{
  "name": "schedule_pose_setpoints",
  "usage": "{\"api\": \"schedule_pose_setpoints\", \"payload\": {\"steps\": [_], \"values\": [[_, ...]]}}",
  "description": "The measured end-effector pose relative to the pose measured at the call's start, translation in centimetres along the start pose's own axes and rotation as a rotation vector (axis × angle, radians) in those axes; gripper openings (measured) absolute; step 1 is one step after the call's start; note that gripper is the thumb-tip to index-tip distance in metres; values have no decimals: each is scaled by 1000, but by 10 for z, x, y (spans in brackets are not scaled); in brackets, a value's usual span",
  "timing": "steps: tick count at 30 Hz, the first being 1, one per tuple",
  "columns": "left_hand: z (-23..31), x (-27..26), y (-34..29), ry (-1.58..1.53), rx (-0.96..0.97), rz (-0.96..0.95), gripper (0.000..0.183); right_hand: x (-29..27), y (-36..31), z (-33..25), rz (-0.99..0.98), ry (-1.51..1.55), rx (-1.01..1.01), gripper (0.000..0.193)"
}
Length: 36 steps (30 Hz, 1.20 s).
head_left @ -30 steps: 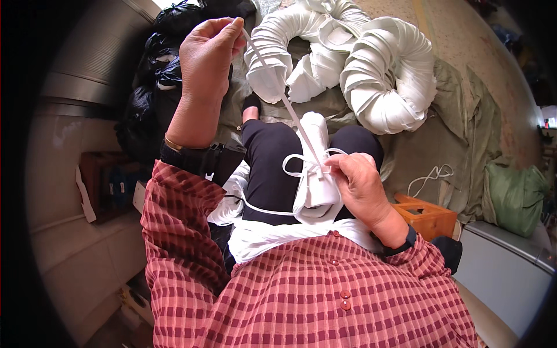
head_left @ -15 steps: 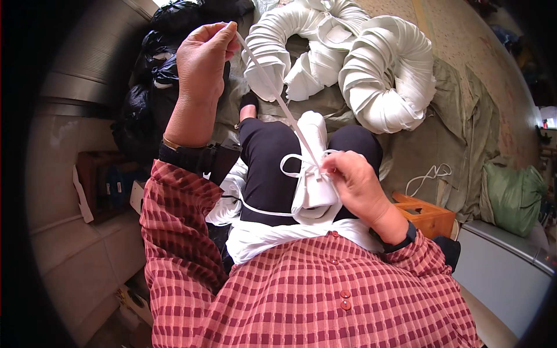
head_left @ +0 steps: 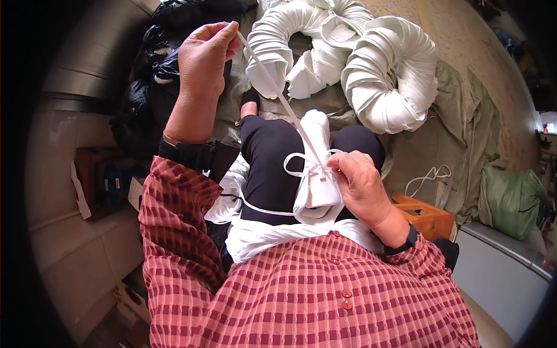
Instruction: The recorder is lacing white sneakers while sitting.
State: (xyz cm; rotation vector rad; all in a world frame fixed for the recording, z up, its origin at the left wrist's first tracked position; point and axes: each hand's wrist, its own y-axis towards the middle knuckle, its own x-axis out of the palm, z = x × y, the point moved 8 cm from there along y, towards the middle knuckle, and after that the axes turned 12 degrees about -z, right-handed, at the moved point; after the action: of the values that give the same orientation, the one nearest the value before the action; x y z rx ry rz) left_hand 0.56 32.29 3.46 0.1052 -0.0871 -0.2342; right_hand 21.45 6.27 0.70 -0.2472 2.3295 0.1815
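Note:
A white shoe upper (head_left: 319, 194) lies lengthwise in my lap, between my black-trousered knees. A flat white shoelace (head_left: 279, 97) runs taut and slanting from it up to the left. My left hand (head_left: 203, 58) is raised far out at the upper left, thumb and fingers closed on the lace's end. At the upper's right edge, my right hand (head_left: 366, 188) is closed, fingertips pinched by the lacing; the lace there is mostly behind the fingers. A loose loop of lace stands out to the left of the eyelets. White cloth (head_left: 261, 240) lies across my waist.
Curved stacks of nested white uppers (head_left: 390, 75) lie ahead on a grey-green cloth (head_left: 458, 122). Black plastic bags (head_left: 136, 107) are at the far left. To my right are a wooden stool (head_left: 432, 220), a green sack (head_left: 513, 200) and a pale grey box (head_left: 502, 261).
My right hand and the shoe upper have shifted very slightly to the right. My left hand keeps its raised place, with the lace still taut.

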Motion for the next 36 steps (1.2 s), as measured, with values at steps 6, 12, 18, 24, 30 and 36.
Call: {"api": "schedule_pose_setpoints", "payload": {"steps": [6,12,18,24,30,36], "values": [[-4,-5,0,43,-15,-48,19,11,4,2,-87,142,-67,25],[-9,47,-61,320,38,-284,17,15,-6,6,-50,293,120,26],[-10,115,-201,861,104,-633,18,14,-6,-10,52,-2,54,26],[-28,125,-215,961,114,-588,15,16,-5,-1,18,-10,139,23],[-37,126,-211,960,29,-610,11,9,-7,-5,78,-4,120,24],[-42,130,-207,1002,21,-675,9,13,-1,6,37,17,162,23]]}}
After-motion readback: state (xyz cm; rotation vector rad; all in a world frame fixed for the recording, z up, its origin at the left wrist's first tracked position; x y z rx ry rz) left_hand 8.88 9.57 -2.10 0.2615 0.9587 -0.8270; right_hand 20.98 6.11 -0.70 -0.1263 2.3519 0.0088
